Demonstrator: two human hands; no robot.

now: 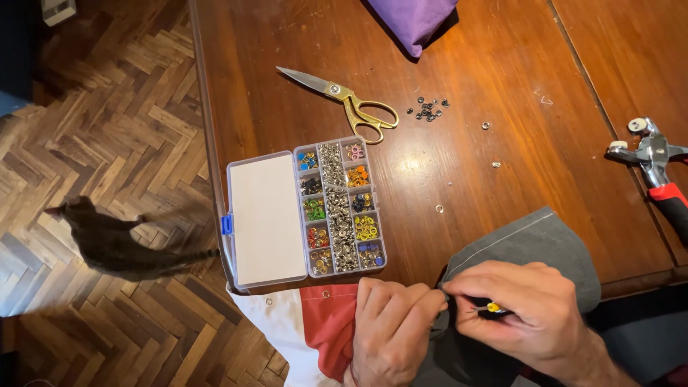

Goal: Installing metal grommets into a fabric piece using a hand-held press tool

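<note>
While the right hand (527,308) pinches a small yellow-handled tool (493,307) in closed fingers, the left hand (390,322) is curled tight, gripping the grey fabric (545,240) at the table's near edge. Just beyond sits an open eyelet box (304,208), then gold-handled scissors (351,100), with red-handled pliers (656,172) off right.

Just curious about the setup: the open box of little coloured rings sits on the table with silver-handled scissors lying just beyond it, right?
Not quite. The scissors have gold-coloured handles; only the blades are silver. The rest holds: the open compartment box of small coloured rings sits on the wooden table, and the scissors lie just beyond it. The head view shows this.
</note>
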